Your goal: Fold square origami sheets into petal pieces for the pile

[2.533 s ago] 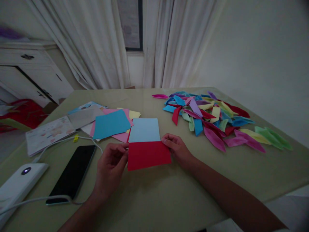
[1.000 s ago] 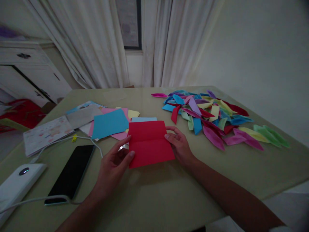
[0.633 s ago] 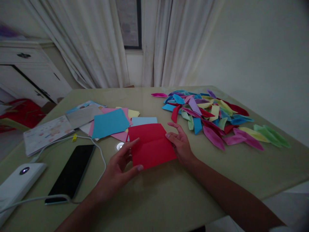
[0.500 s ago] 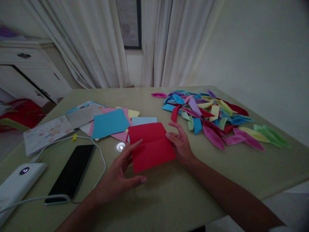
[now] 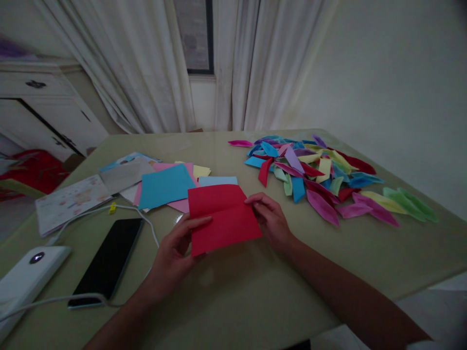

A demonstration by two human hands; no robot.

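Observation:
A red sheet of paper [image 5: 224, 218] with a crease across its upper half is held up over the table, between both hands. My left hand [image 5: 175, 248] grips its left side, index finger on the front face and thumb behind the lower edge. At the right edge, my right hand [image 5: 272, 218] pinches the paper near the crease between thumb and fingers. Behind the red paper lie a light blue sheet [image 5: 218, 181] and a teal sheet [image 5: 166, 187] on top of pink and yellow ones.
Many folded paper pieces [image 5: 301, 165] in mixed colours are heaped at the back right. On the left are a black phone [image 5: 109, 257], a white power bank [image 5: 34, 272] with its cable [image 5: 87, 209], and a printed booklet [image 5: 73, 201]. The table [image 5: 233, 311] is pale green.
The red paper has shifted slightly left. My left thumb has moved from in front of the paper to behind its lower edge, and the left hand has closed on it.

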